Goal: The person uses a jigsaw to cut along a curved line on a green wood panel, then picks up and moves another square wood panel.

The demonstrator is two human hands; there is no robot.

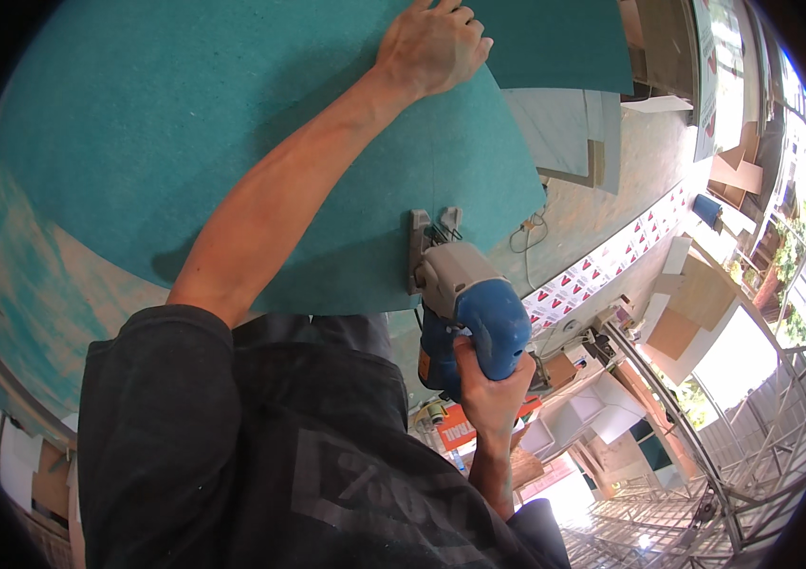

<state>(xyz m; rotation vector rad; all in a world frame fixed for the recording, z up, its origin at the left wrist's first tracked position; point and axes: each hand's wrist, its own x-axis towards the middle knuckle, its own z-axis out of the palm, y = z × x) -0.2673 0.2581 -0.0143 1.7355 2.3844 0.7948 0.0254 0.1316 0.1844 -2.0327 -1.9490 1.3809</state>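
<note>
A large green sheet board fills the upper left and middle, its near edge in front of my body. My left hand rests on it near its right edge, fingers apart and slightly bent; the fingertips partly leave the picture. My right hand is closed round the handle of a blue and grey jigsaw. The jigsaw's metal base sits on the board near its near right corner. A faint straight line runs on the board ahead of the base. The blade is hidden.
Another dark green sheet and grey-white panels lie to the far right. A thin cord loops on the surface beside the board. Farther right are a white sheet strip with red marks, board offcuts and a metal frame structure.
</note>
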